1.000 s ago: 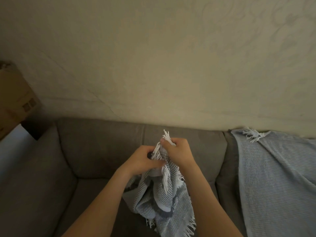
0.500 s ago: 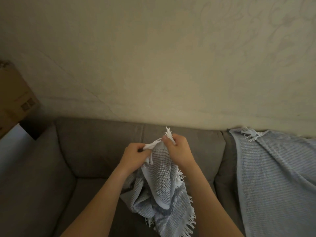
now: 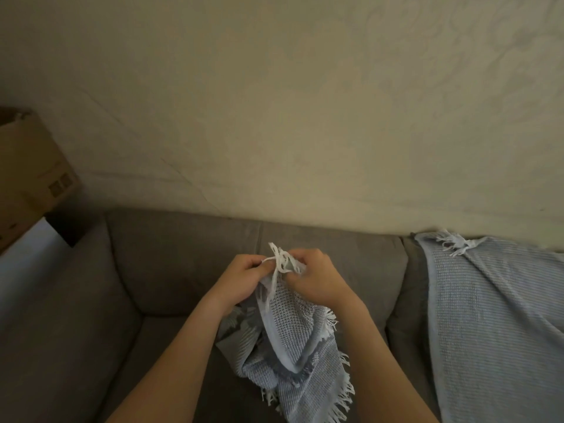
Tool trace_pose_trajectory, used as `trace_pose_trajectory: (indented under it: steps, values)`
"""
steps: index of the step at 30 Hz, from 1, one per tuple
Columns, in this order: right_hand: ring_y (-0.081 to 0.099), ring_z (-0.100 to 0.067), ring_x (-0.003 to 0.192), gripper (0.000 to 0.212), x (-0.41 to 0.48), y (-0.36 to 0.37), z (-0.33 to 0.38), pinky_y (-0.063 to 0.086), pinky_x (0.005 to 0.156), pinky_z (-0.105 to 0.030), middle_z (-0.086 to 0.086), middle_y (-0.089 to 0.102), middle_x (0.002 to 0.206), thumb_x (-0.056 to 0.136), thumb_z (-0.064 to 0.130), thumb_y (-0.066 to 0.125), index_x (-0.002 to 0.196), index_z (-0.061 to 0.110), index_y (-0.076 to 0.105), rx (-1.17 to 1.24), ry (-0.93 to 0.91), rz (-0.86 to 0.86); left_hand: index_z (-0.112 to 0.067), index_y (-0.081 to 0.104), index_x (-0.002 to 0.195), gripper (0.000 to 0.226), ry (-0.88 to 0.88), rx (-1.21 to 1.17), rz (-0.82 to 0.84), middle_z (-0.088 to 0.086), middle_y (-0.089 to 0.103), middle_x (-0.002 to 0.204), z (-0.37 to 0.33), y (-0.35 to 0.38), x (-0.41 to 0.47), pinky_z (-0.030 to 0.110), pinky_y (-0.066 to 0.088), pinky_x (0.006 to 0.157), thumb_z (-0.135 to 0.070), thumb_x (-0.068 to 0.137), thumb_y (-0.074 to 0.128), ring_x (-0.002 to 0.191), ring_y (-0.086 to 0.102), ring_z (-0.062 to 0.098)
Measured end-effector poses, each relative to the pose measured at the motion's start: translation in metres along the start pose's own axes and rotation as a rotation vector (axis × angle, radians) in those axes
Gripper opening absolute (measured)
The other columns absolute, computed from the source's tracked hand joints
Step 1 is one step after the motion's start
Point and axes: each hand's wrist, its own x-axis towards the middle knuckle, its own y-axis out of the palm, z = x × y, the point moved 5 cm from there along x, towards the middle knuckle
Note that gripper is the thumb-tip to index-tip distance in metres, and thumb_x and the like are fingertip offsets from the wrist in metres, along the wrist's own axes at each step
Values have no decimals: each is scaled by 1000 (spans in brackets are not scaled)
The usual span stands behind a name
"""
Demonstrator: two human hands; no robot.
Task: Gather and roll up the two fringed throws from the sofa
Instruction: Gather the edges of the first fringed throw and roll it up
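Holding one throw up over the sofa, the person has both hands close together at its top edge. The left hand pinches a white bit of the fringe, with its fingers curled in. The right hand grips the same edge just beside it, with its fingers curled round the cloth. The rest of the throw hangs down in loose folds between the arms, and its low end bunches on the seat.

I think the hands hold it high so the cloth can hang straight. That would make the corners easy to find before any rolling starts. The fringe looks tangled at the top, so the hands may be sorting it out.

The other throw lies spread flat over the right end of the sofa, from the top of the back down onto the seat. It is well apart from the hands and nobody is touching it. So the job looks only just begun.

A pale wall stands behind the sofa. A brown box sits past the sofa's left arm. Nothing blocks the hands, but the seat under them is partly covered by the bunched cloth.
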Motion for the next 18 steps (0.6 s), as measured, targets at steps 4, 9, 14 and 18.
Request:
trace_pose_trajectory:
  steps: [4,9,14,18]
  values:
    - [38,-11,47,37,5,3,-11,30,48,-34,2,49,51,97,23,62,63,15,53,-78,39,-40,-24,85,105,30,-48,-28,-39,7,81,105,4,1,-2,52,57,101,-38,108,58,107,74,30]
    - [38,-8,45,44,1,0,-16,27,45,-23,3,48,53,101,32,62,65,10,49,-42,76,-74,-29,85,106,38,-39,-76,-80,-9,79,86,9,-2,-2,32,51,75,-10,104,52,80,69,18]
    - [47,0,53,35,-1,-3,-16,33,55,-22,10,51,62,103,24,57,70,24,46,21,77,-85,-39,77,122,37,29,-114,-162,-9,78,108,19,-9,3,38,60,81,-10,107,60,93,72,18]
    - [66,-7,82,15,-3,5,-19,53,71,-36,6,67,89,105,15,50,95,22,60,54,29,-45,-36,71,129,29,-33,-180,-174,1,73,129,29,-7,5,49,61,98,-20,105,66,113,74,20]
